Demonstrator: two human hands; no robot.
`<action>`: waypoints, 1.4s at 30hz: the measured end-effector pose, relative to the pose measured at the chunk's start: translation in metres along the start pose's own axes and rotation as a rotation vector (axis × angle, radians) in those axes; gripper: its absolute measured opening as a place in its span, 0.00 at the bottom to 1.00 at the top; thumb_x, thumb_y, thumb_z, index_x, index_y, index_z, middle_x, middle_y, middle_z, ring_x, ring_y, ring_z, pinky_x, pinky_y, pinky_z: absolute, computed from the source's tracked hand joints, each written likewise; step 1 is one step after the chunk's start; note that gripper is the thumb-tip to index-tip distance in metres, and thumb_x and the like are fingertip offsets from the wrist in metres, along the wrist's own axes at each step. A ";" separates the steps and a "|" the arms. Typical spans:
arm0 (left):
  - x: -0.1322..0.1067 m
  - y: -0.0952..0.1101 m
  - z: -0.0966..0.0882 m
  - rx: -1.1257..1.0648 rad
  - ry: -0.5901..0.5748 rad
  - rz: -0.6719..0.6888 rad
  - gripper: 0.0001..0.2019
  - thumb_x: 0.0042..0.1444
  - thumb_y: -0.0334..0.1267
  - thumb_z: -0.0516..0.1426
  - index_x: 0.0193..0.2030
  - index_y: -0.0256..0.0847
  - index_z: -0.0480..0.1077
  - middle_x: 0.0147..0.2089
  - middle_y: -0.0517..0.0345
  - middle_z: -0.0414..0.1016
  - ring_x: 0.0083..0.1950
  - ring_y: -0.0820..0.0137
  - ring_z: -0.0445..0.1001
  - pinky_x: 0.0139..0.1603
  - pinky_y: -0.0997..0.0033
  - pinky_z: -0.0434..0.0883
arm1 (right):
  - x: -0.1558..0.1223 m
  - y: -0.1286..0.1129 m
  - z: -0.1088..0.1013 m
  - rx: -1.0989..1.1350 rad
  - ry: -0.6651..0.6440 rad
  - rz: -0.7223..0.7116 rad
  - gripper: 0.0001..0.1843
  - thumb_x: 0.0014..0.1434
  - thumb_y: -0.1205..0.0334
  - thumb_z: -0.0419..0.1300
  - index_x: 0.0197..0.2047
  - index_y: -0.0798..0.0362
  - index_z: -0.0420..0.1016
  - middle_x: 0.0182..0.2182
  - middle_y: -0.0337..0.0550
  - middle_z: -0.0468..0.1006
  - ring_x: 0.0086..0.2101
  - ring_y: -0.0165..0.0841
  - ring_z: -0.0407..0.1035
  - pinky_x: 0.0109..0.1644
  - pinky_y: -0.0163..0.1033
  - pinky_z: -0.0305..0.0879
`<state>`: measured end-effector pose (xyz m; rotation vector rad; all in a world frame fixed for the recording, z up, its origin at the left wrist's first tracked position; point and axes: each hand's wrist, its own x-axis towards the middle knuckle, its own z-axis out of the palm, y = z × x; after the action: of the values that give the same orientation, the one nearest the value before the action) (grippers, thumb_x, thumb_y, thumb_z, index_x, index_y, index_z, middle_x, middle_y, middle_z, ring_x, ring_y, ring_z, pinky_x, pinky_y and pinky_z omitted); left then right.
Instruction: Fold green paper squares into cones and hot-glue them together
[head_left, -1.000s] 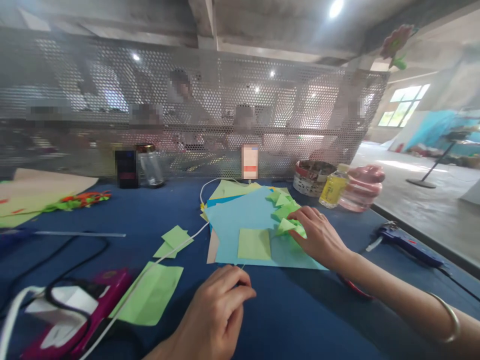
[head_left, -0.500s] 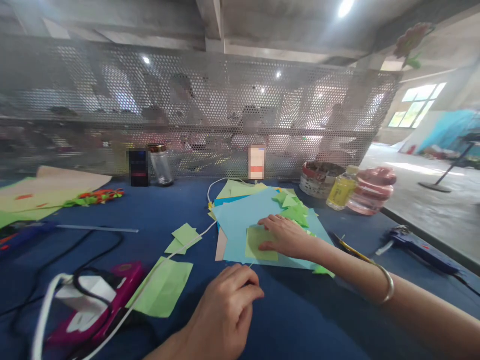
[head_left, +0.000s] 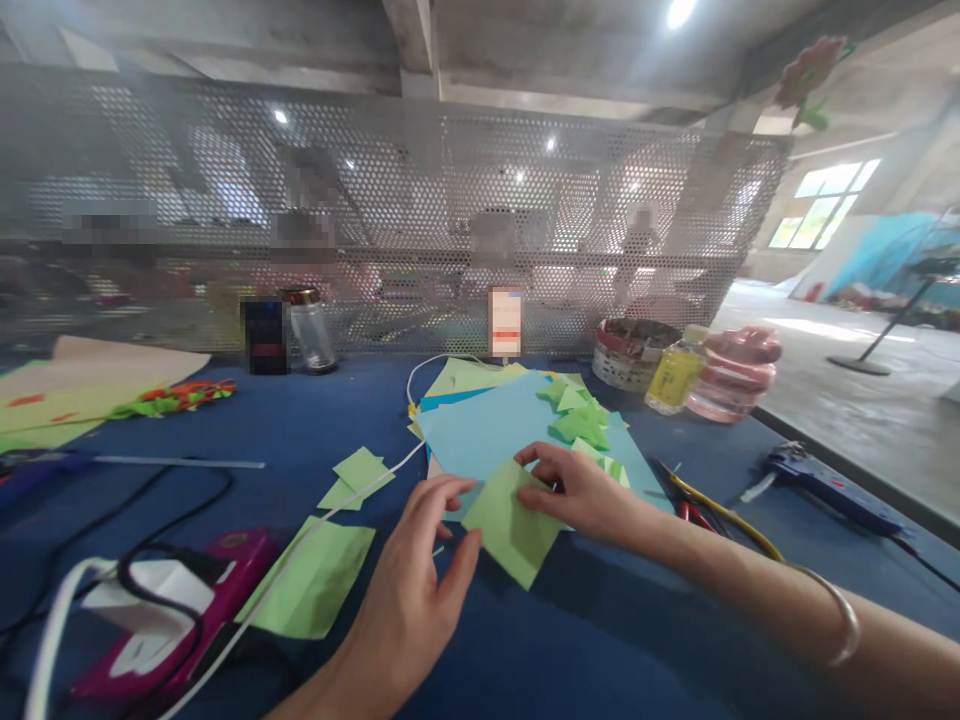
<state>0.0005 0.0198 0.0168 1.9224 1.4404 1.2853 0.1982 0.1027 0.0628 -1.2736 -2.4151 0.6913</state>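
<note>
A light green paper square is lifted just off the blue table, tilted like a diamond. My right hand pinches its upper right edge between thumb and fingers. My left hand touches its left corner with thumb and fingers closing on it. Behind them lies a stack of light blue and green paper sheets with several small folded green pieces on top.
Green paper scraps and a white cord lie at left by a pink glue gun. A blue glue gun and scissors lie at right. A jar, a basket, bottles and a perforated metal screen stand at the back.
My right hand left the folded green pieces, slid onto the green square and picked it up toward me. My left hand opened from a fist and came up to the square's left corner.
</note>
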 end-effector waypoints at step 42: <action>-0.008 0.001 -0.001 0.265 -0.430 0.131 0.08 0.63 0.35 0.51 0.31 0.42 0.64 0.31 0.59 0.70 0.34 0.66 0.71 0.33 0.69 0.66 | -0.055 0.004 0.023 -0.096 0.007 -0.307 0.07 0.63 0.64 0.61 0.33 0.54 0.70 0.29 0.40 0.75 0.32 0.33 0.66 0.39 0.40 0.62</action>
<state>0.0003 0.0118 0.0147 2.3204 1.3255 0.6881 0.2196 0.0522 0.0385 -0.9038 -2.5861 0.4871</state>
